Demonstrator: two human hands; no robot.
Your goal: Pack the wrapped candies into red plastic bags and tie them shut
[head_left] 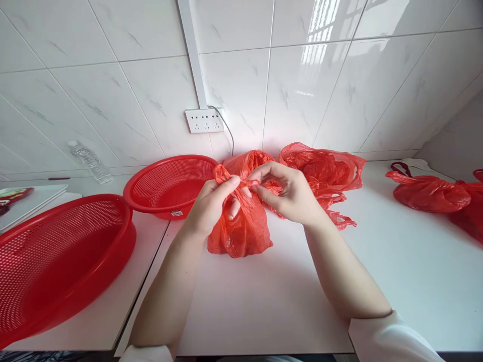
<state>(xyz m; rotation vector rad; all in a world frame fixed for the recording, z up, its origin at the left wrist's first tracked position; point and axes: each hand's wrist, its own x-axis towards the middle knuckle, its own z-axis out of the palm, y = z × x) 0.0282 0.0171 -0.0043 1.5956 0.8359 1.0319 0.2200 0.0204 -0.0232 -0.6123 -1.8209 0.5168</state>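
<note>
A filled red plastic bag (245,234) rests on the white table in front of me, its top gathered up. My left hand (213,201) is closed around the gathered neck, thumb on top, with some fingers behind the film. From the right, my right hand (285,188) pinches a twisted handle end of the same bag between thumb and fingers. What lies inside the bag cannot be made out through the red film.
Two red perforated baskets, one at the back (173,211) and one at the left (124,236), stand beside me. More red bags (324,166) lie behind my right hand; tied ones (430,193) sit far right. A plastic bottle (90,162), a white tray (41,198) and a wall socket (204,121) are further back.
</note>
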